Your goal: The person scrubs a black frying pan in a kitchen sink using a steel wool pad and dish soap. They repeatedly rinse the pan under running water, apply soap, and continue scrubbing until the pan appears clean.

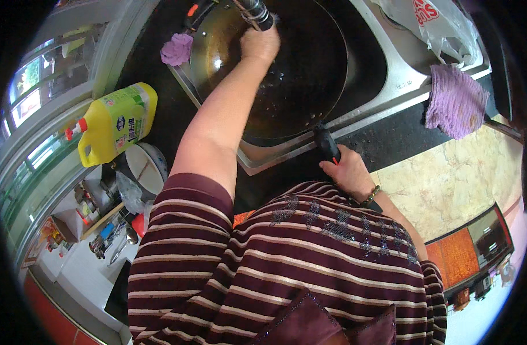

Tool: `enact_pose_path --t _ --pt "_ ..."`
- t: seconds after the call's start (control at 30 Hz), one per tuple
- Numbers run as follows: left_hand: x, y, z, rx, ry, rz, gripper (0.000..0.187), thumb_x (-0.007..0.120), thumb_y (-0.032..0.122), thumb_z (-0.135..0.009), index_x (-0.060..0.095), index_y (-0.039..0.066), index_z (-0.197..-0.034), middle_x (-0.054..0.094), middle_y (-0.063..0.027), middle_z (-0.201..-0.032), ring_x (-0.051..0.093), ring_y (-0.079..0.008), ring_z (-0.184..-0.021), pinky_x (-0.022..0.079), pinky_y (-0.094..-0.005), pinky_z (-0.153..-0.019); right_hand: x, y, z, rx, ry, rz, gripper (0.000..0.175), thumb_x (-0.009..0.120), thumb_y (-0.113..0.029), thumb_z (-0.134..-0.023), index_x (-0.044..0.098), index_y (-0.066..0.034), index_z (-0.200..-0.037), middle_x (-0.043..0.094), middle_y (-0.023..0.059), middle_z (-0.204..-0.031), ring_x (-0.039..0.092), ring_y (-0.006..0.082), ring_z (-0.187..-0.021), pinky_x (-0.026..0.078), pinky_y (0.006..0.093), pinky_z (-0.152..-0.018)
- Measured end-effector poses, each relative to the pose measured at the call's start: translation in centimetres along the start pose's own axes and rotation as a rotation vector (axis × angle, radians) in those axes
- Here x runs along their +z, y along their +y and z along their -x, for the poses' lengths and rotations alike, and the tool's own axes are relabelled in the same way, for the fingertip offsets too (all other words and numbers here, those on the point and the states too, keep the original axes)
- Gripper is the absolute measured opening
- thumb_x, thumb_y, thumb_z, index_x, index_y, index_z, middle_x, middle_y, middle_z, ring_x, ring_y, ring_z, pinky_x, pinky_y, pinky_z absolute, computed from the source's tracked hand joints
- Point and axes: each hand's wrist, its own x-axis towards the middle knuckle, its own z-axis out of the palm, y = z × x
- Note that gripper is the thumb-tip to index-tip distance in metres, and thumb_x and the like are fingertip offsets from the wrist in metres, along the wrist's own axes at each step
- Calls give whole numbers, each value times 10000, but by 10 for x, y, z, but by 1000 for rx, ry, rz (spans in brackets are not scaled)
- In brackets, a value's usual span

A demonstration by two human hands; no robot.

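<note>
A large dark wok (302, 82) sits in the stainless steel sink (401, 82), with some wet, shiny spots and small bits on its inner surface. My right hand (349, 170), a beaded bracelet at its wrist, grips the wok's near black handle (327, 144). Over the wok, my left hand (260, 45) is curled just below the chrome and black faucet head (257, 15), which partly covers it. The fingers of that hand are hidden, so whether they hold something cannot be seen. The wok's far handle (198, 15), black with an orange-red mark, shows at the top.
A purple cloth (457, 101) hangs at the sink's right front edge; a crumpled purple one (177, 49) lies at its left corner. A plastic bag (444, 32) fills part of the right basin. Left stand a yellow cleaner jug (121, 123) and a white bowl (147, 168).
</note>
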Motion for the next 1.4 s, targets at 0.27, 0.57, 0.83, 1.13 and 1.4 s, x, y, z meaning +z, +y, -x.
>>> enact_pose_path --t 0.27,0.57,0.83,1.13,1.4 --pt "-33 -33 128 83 -365 -157 207 470 68 -910 451 37 -1113 597 -282 -1049 657 -463 -900 534 -559 -767 -5 -1 -2 49 -107 -137 367 724 -256 -783 628 62 -938 654 271 -793 667 418 -806 517 437 -723" --pt "7 47 17 200 68 -12 196 417 160 -950 511 19 -1050 599 -267 -1022 642 -459 -847 542 -536 -736 -1 1 -2 -70 11 -10 313 718 -213 -802 610 56 -921 608 158 -671 626 256 -623 509 385 -614" --pt "-31 -63 78 62 -97 -311 158 456 87 -936 471 39 -1086 604 -250 -992 671 -438 -845 562 -503 -711 -8 -7 4 6 -68 -85 346 710 -233 -795 639 57 -970 663 277 -836 668 417 -835 521 437 -756" --pt "-11 48 89 283 -183 -101 138 461 67 -903 451 69 -1041 583 -245 -1006 652 -455 -844 536 -542 -725 -7 -6 -1 62 -80 -71 352 696 -230 -790 632 67 -968 660 283 -848 658 428 -855 511 448 -781" --pt "2 -3 37 50 40 -208 153 442 143 -957 455 61 -1086 597 -226 -983 681 -393 -771 574 -488 -677 -2 -7 4 29 -47 -54 350 703 -231 -790 629 64 -964 652 295 -863 655 438 -865 513 448 -774"
